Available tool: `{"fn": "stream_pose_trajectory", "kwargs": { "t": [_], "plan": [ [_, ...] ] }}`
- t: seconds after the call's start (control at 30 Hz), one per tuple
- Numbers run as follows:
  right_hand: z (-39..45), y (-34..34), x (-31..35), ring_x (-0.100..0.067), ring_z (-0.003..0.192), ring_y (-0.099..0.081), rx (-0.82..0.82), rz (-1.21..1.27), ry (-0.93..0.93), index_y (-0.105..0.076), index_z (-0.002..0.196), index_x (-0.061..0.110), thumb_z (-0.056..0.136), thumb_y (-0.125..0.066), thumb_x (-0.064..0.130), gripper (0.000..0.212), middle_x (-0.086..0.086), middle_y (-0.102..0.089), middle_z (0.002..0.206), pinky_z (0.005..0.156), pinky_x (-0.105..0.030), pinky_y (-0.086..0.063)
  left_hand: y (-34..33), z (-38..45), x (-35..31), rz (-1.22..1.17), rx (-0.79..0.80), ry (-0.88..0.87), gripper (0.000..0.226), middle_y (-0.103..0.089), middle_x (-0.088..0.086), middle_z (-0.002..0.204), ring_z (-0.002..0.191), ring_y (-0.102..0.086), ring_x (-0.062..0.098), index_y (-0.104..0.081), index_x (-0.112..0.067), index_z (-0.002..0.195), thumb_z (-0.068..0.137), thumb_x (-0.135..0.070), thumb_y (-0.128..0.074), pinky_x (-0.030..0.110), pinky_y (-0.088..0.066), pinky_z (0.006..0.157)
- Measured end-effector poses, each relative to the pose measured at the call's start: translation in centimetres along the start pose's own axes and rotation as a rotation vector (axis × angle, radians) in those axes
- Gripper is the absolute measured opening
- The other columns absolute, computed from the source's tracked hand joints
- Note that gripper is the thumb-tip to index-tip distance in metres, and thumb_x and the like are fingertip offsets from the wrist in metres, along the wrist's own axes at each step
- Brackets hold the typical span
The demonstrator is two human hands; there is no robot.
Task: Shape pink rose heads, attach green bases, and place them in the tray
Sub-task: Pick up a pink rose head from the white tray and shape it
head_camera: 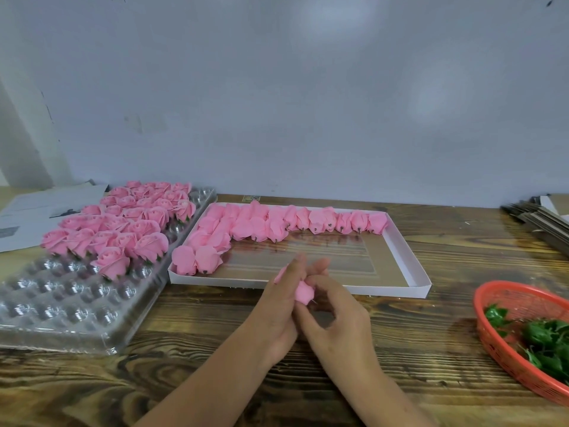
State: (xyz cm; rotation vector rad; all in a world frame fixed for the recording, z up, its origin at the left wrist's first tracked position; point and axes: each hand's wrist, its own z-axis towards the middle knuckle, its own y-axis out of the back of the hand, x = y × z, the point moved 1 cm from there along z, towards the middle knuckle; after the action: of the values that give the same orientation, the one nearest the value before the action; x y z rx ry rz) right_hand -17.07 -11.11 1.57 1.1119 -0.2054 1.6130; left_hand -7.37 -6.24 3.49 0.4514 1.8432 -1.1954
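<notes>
Rose head (pixel 303 291), mostly hidden, sits pinched between left hand (pixel 278 306) and right hand (pixel 335 315), apparently without a base.

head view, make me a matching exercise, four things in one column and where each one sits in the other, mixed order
Things:
1. clear plastic tray
2. white box
3. red basket
4. pink rose head

Places:
a. far right on the table, holding green bases
b. in the grip of both hands, left hand and right hand
c. left side of the table, its far end filled with finished roses
d. middle of the table, unshaped rose heads along its far and left sides

Pairs: 1-c, 2-d, 3-a, 4-b
</notes>
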Motion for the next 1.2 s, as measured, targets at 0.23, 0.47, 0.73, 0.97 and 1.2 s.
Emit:
{"fn": "stream_pose_trajectory", "kwargs": {
  "t": [0.23, 0.47, 0.73, 0.97, 1.2],
  "plan": [
    [0.6, 0.2, 0.0, -0.008, 0.07, -0.065, 0.084, 0.398, -0.244, -0.075, 0.097, 0.03, 0.089, -0.071, 0.013, 0.019, 0.004, -0.072, 0.079, 0.068, -0.025, -0.054, 0.1, 0.0, -0.4, 0.065, 0.084, -0.055, 0.054, -0.075, 0.002, 0.102, 0.083, -0.07, 0.014, -0.081, -0.017, 0.103, 0.075, -0.06, -0.066, 0.033, -0.058, 0.077],
    [1.1, 1.2, -0.2, -0.012, 0.058, -0.049, 0.259, 0.9, -0.473, -0.075, 0.082, 0.007, 0.086, -0.064, 0.03, 0.026, -0.005, -0.057, 0.063, 0.056, -0.021, -0.044, 0.4, -0.4, -1.4, 0.306, 0.207, -0.204, 0.075, -0.073, -0.001, 0.079, 0.056, -0.061, 0.014, -0.07, -0.001, 0.109, 0.074, -0.067, -0.074, 0.027, -0.053, 0.054],
    [1.9, 1.4, -0.6, -0.01, 0.051, -0.039, 0.182, 1.05, -0.674, -0.067, 0.076, 0.008, 0.086, -0.063, 0.018, 0.015, -0.005, -0.048, 0.062, 0.043, -0.02, -0.037, 1.5, -0.3, -2.8, 0.547, 0.246, -0.377, 0.025, -0.078, 0.002, 0.1, 0.092, -0.073, 0.012, -0.08, -0.028, 0.096, 0.073, -0.028, -0.09, 0.021, -0.057, 0.078],
    [2.0, 1.7, -1.0, -0.01, 0.047, -0.032, 0.198, 0.939, -0.764, -0.065, 0.074, 0.011, 0.094, -0.051, 0.017, 0.026, -0.002, -0.043, 0.061, 0.043, -0.02, -0.027, 2.2, -0.1, -2.9, 0.708, 0.227, -0.458, 0.025, -0.077, -0.008, 0.108, 0.106, -0.071, 0.014, -0.079, -0.04, 0.093, 0.068, -0.04, -0.085, 0.022, -0.056, 0.085],
    [2.2, 1.8, -1.4, -0.006, 0.042, -0.031, 0.226, 1.052, -0.905, -0.06, 0.093, 0.005, 0.093, -0.054, 0.022, 0.018, 0.0, -0.041, 0.059, 0.036, -0.015, -0.027, 2.3, 0.0, -2.3, 0.827, 0.242, -0.498, 0.031, -0.073, -0.009, 0.115, 0.111, -0.069, 0.017, -0.075, -0.042, 0.102, 0.074, -0.03, -0.085, 0.034, -0.06, 0.091]
  ]
}}
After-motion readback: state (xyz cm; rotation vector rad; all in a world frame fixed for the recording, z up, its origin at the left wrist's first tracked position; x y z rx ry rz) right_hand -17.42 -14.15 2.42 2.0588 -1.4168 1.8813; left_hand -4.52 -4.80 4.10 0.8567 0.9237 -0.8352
